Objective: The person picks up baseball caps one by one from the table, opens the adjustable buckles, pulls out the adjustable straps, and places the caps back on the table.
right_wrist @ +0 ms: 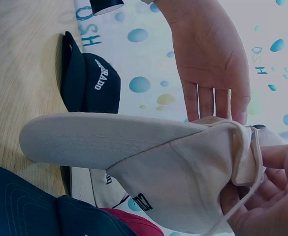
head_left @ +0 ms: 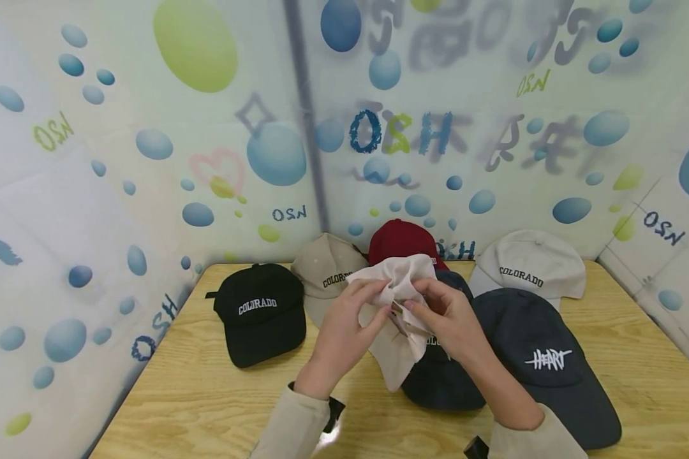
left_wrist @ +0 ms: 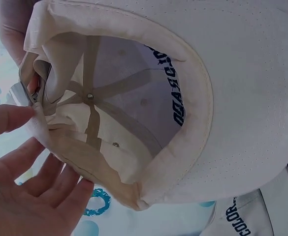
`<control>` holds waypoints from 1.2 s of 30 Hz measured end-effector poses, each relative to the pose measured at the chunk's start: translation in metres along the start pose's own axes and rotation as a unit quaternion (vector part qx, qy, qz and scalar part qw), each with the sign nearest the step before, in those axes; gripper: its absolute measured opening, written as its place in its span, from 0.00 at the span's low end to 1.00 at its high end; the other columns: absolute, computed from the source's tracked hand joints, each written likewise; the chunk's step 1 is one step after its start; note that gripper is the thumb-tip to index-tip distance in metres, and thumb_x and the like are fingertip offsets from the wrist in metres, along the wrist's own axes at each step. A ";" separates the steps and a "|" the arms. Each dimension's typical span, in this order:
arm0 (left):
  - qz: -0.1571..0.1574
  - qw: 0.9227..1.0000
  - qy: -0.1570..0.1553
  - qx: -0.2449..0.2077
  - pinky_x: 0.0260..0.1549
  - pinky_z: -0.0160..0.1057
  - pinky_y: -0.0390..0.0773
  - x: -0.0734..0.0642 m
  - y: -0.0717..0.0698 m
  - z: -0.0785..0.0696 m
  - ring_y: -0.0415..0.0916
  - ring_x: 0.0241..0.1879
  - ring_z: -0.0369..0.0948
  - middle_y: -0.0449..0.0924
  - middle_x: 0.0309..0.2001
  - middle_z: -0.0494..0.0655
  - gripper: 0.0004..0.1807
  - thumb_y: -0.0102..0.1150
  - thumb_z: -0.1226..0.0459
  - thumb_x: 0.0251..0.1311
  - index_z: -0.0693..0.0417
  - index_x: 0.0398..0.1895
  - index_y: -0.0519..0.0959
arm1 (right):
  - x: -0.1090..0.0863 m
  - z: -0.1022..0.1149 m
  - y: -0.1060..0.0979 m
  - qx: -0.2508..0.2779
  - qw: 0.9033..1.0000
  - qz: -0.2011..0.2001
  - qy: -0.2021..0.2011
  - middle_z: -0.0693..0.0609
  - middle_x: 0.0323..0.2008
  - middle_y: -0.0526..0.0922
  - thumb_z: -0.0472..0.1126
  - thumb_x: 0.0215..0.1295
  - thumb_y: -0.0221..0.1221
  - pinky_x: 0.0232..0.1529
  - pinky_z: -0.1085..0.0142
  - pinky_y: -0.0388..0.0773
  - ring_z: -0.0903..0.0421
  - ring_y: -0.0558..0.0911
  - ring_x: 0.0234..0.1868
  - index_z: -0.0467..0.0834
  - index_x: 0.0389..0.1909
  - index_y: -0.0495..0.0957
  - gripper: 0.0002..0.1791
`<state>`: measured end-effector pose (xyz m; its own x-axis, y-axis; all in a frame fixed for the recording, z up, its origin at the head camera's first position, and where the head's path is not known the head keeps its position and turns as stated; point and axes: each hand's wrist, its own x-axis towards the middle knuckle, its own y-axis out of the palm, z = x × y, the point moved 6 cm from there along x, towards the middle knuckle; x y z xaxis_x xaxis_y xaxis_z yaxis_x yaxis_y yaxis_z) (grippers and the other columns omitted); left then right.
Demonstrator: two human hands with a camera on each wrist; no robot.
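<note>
A cream baseball cap (head_left: 404,269) with dark lettering is held up over the table, its brim (head_left: 389,360) hanging toward me in the head view. My left hand (head_left: 340,330) pinches the back edge beside the strap. On the other side, my right hand (head_left: 456,313) grips the back strap (right_wrist: 249,157) with thumb and fingers. In the left wrist view the cap's hollow inside (left_wrist: 129,78) faces the camera, and a metal buckle (left_wrist: 23,92) sits near my left thumb and index finger. How far the strap is threaded I cannot tell.
Around the hands lie a black cap (head_left: 264,315), a beige cap (head_left: 327,261), a red cap (head_left: 404,239), a navy cap (head_left: 444,386) partly under the held one, a dark HEART cap (head_left: 542,357) and a light grey cap (head_left: 531,258). They rest on a wooden table (head_left: 166,408) against patterned walls.
</note>
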<state>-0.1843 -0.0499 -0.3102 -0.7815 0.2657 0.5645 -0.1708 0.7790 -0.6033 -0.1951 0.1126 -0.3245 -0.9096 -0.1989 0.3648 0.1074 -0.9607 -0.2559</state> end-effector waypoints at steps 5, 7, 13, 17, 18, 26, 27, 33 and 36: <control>-0.019 1.000 0.000 0.000 0.48 0.38 0.81 0.000 -0.002 0.000 0.75 0.47 0.41 0.76 0.45 0.49 0.20 0.68 0.65 0.61 0.57 0.57 0.81 | -0.001 -0.002 0.000 0.000 1.000 -0.009 0.014 0.46 0.40 0.84 0.31 0.67 0.59 0.34 0.72 0.79 0.65 0.80 0.33 0.32 0.47 0.79 0.10; -0.024 1.000 -0.007 -0.010 0.49 0.40 0.81 0.000 -0.003 0.001 0.77 0.45 0.41 0.77 0.43 0.48 0.19 0.68 0.65 0.60 0.58 0.55 0.79 | -0.001 -0.002 -0.001 -0.001 1.000 -0.015 0.019 0.44 0.40 0.85 0.30 0.67 0.60 0.34 0.72 0.80 0.65 0.80 0.33 0.31 0.46 0.79 0.10; -0.035 0.999 -0.026 -0.022 0.49 0.38 0.81 0.000 -0.005 0.004 0.80 0.43 0.38 0.81 0.38 0.44 0.11 0.71 0.64 0.57 0.53 0.38 0.78 | -0.002 -0.002 -0.001 0.004 0.999 -0.028 0.033 0.36 0.42 0.85 0.30 0.66 0.61 0.35 0.72 0.81 0.65 0.80 0.33 0.31 0.46 0.79 0.10; -0.040 0.999 -0.021 -0.016 0.48 0.38 0.81 -0.001 -0.006 0.003 0.81 0.44 0.39 0.83 0.37 0.42 0.08 0.72 0.64 0.56 0.52 0.35 0.81 | -0.003 -0.003 -0.001 0.005 0.999 -0.033 0.040 0.36 0.42 0.85 0.31 0.66 0.61 0.34 0.72 0.80 0.65 0.80 0.33 0.31 0.46 0.79 0.10; -0.041 0.999 -0.019 -0.014 0.49 0.39 0.81 -0.001 -0.006 0.003 0.81 0.44 0.39 0.83 0.38 0.43 0.08 0.71 0.64 0.57 0.52 0.35 0.81 | -0.003 -0.003 -0.001 0.004 0.999 -0.034 0.039 0.36 0.42 0.85 0.31 0.66 0.61 0.34 0.72 0.80 0.65 0.81 0.33 0.31 0.46 0.80 0.10; -0.041 0.999 -0.012 -0.021 0.53 0.44 0.81 -0.002 -0.005 0.004 0.85 0.46 0.41 0.88 0.40 0.45 0.10 0.71 0.65 0.57 0.55 0.42 0.84 | -0.003 -0.004 0.000 0.013 0.999 -0.035 0.030 0.55 0.36 0.86 0.31 0.66 0.62 0.31 0.72 0.79 0.65 0.80 0.32 0.33 0.46 0.80 0.10; -0.040 0.999 -0.013 -0.021 0.51 0.42 0.82 -0.002 -0.005 0.004 0.85 0.45 0.40 0.89 0.40 0.45 0.10 0.70 0.65 0.58 0.55 0.42 0.85 | -0.003 -0.004 0.001 0.015 0.999 -0.035 0.030 0.59 0.35 0.86 0.31 0.66 0.62 0.31 0.72 0.79 0.65 0.80 0.31 0.32 0.45 0.80 0.09; -0.024 0.999 -0.026 -0.036 0.45 0.39 0.84 -0.001 -0.004 0.005 0.86 0.44 0.39 0.90 0.41 0.47 0.10 0.69 0.66 0.59 0.55 0.44 0.86 | -0.003 -0.005 0.002 0.020 0.999 -0.034 0.035 0.66 0.34 0.85 0.31 0.65 0.62 0.30 0.72 0.78 0.65 0.79 0.31 0.32 0.45 0.80 0.09; -0.017 0.998 -0.033 -0.056 0.46 0.41 0.84 -0.002 -0.004 0.005 0.87 0.44 0.40 0.89 0.43 0.47 0.10 0.68 0.66 0.60 0.55 0.45 0.86 | -0.003 -0.005 0.003 0.022 0.999 -0.034 0.036 0.62 0.34 0.86 0.32 0.65 0.62 0.30 0.72 0.78 0.64 0.80 0.31 0.32 0.45 0.80 0.10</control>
<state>-0.1856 -0.0565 -0.3117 -0.8147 0.2022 0.5434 -0.1330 0.8471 -0.5145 -0.1939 0.1112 -0.3307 -0.9417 -0.1202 0.3144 0.0607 -0.9794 -0.1925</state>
